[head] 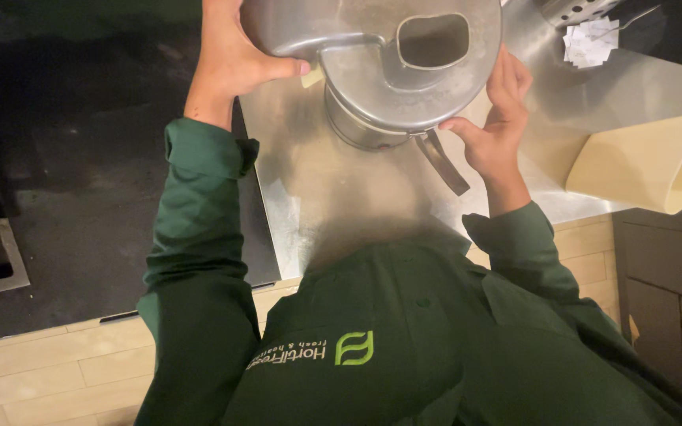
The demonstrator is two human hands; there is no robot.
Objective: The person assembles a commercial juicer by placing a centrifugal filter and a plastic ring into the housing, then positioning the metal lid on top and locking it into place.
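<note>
On a steel counter (pixel 309 197) in a dim room, a round metal lid with a feed chute (pixel 404 55) sits between the hands, left hand (pixel 234 59) gripping its spout side, right hand (pixel 495 118) pressed on the opposite rim, both equally close.

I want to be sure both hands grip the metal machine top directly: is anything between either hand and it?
Nothing visible. The left hand and the right hand both rest bare on the rim of the round metal top. A metal latch hangs below the rim beside the right thumb, not under it.
</note>
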